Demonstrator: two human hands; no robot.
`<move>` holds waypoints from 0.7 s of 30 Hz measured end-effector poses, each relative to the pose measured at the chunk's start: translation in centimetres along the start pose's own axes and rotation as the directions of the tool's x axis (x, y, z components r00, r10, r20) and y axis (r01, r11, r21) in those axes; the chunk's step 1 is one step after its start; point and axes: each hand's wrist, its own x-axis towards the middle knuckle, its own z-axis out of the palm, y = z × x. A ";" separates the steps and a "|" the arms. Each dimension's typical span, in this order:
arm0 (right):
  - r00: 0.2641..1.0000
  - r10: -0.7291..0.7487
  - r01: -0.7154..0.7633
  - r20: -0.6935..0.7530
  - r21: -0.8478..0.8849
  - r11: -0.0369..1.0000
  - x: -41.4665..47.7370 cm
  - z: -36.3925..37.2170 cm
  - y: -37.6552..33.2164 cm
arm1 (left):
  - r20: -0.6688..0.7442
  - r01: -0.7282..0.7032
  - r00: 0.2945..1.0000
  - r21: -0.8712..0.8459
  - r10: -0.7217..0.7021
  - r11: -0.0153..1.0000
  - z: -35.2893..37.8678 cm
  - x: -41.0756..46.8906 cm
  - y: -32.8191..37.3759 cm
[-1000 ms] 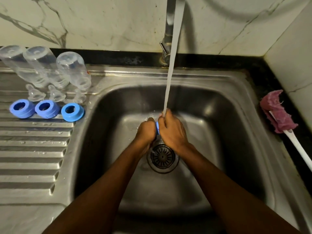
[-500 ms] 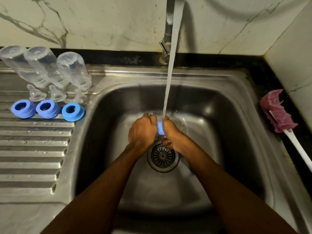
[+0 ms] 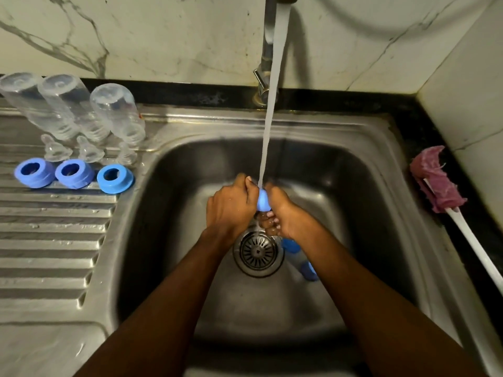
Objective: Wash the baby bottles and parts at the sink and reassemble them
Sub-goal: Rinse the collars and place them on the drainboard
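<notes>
Over the sink basin (image 3: 353, 186), my left hand (image 3: 231, 205) and my right hand (image 3: 288, 216) both grip a small blue bottle part (image 3: 263, 200), likely a cap, under the running water stream (image 3: 268, 126). Most of the part is hidden between my fingers. Another bottle with blue ends (image 3: 299, 258) lies on the basin floor beside the drain (image 3: 257, 251), partly hidden by my right forearm. On the drainboard at the left stand three upturned clear bottles (image 3: 114, 115), three clear nipples (image 3: 87, 151) and three blue collar rings (image 3: 114, 178).
The tap (image 3: 268, 50) rises at the back centre against the marble wall. A pink bottle brush (image 3: 435, 183) with a white handle lies on the black counter right of the sink. The ribbed drainboard (image 3: 49, 240) stretches to the left.
My hands have turned the blue part under the stream, and my right wrist has rolled so its fingers show underneath. The bottle on the basin floor now shows beside my right forearm.
</notes>
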 end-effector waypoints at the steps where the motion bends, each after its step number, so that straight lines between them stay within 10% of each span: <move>1: 0.997 -0.049 0.048 -0.058 -0.018 0.999 0.2 0.1 0.1 | 0.045 0.063 0.997 -0.124 -0.058 0.990 0.1 0.1 -0.2; 4: 0.955 -0.201 0.177 -0.217 -0.125 0.976 -0.2 0.3 0.3 | 0.409 0.440 0.885 -0.584 -0.221 0.682 -0.2 0.6 -0.3; 7: 0.928 -0.349 0.306 -0.132 -0.265 0.914 -1.2 -1.2 0.9 | 0.580 0.555 0.803 -0.642 -0.137 0.530 -1.4 0.3 -1.2; 15: 0.848 -0.517 0.507 0.117 -0.460 0.729 -4.2 -2.1 3.4 | 0.567 0.391 0.819 -0.669 0.092 0.632 -5.5 -1.5 -2.0; 21: 0.743 -0.624 0.523 -0.243 -0.371 0.767 -6.1 -0.5 4.1 | 0.183 0.267 0.964 -0.659 -0.195 0.703 -8.9 -3.4 -1.6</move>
